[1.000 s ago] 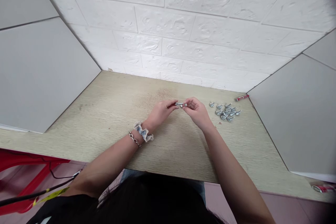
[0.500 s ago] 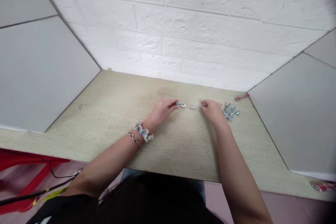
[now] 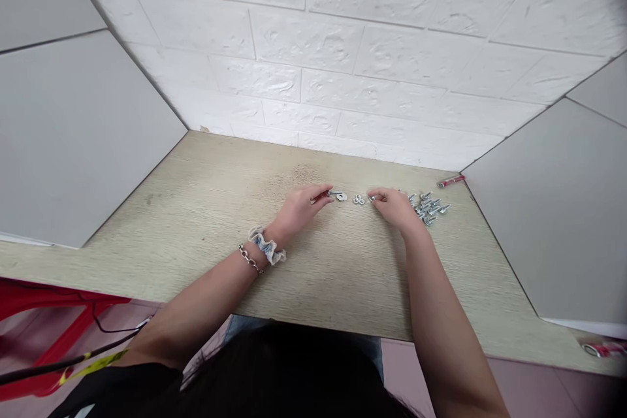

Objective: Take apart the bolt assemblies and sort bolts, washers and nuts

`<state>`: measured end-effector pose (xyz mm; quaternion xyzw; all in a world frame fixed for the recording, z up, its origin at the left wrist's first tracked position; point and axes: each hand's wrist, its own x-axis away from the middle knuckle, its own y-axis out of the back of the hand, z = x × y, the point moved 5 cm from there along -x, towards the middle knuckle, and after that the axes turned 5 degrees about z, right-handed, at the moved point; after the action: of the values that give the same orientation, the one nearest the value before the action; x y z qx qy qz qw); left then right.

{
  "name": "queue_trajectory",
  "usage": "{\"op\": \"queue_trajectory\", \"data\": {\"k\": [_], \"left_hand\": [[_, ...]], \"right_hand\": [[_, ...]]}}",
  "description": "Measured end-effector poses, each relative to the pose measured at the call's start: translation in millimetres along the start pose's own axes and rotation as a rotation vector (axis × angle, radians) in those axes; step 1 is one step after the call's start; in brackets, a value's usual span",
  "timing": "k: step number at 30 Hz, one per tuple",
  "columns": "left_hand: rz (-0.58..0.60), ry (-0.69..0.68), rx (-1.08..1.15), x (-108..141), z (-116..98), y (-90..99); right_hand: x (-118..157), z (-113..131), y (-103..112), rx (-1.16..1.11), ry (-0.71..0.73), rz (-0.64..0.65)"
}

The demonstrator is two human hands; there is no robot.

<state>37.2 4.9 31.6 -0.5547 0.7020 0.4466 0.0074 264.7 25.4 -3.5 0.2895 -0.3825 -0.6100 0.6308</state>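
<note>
My left hand (image 3: 304, 206) pinches a silver bolt (image 3: 336, 192) that points right, above a flat round washer (image 3: 341, 197) on the wooden surface. A small cluster of nuts (image 3: 359, 199) lies just to the right of the washer. My right hand (image 3: 392, 206) has its fingertips closed on a small metal piece (image 3: 373, 198), too small to name, beside the nuts. Behind and right of that hand is a pile of bolts (image 3: 431, 208), several of them with washers fitted.
A red cylinder (image 3: 450, 181) lies by the right panel (image 3: 553, 209), and another red one (image 3: 605, 349) is at the lower right. A white brick wall (image 3: 323, 46) closes off the back, and a grey panel (image 3: 88, 144) stands left. Red stool (image 3: 59, 339) lower left.
My right hand has shifted slightly left towards the nuts, with more of the bolt pile now showing. My left hand has barely moved.
</note>
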Motion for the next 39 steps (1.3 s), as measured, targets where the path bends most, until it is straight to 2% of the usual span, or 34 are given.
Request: {"op": "queue_trajectory", "data": {"k": [8,18,39], "left_hand": [[-0.009,-0.012,0.011,0.1,-1.8,0.7],[-0.006,-0.036,0.003,0.8,-2.8,-0.4],[-0.001,-0.042,0.001,-0.5,-4.1,0.4]], "right_hand": [[-0.9,-3.4,0.9,0.014,-0.008,-0.035],[1.2,11.9,-3.7,0.041,0.043,-0.005],[-0.6,9.9,-5.2,0.036,0.066,0.002]]}}
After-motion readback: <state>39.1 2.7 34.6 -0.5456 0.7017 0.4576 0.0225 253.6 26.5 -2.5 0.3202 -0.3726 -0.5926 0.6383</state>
